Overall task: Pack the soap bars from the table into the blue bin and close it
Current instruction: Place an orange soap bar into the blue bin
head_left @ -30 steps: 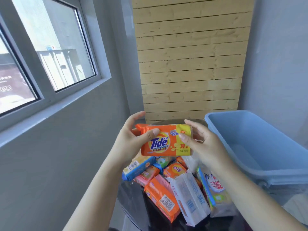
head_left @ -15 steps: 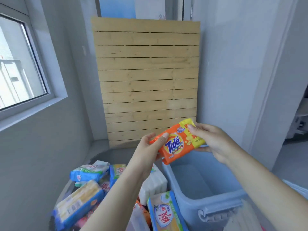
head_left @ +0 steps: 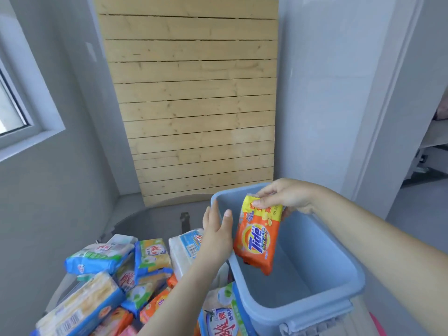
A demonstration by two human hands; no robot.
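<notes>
The right hand (head_left: 286,197) held the orange soap bar (head_left: 258,241) by its yellow upper end, pinched between the thumb and the fingers, so the pack hung almost upright with its lower end already below the rim of the blue bin (head_left: 315,306). I think it was held by one end so that it could go down into the bin without the hand touching the wall. The left hand (head_left: 218,236) was open and held nothing; its fingers were spread and it rested against the left wall of the bin, probably to keep the bin steady.

The bin looked empty inside, so the packing was only at its start. Many other soap packs (head_left: 150,258) lay in a loose pile on the dark table (head_left: 155,217), just beside the bin on the left.

The pile was cut off by the lower edge, so I could not count the packs. No lid was clearly visible. The near part of the bin floor was hidden behind its front wall.
</notes>
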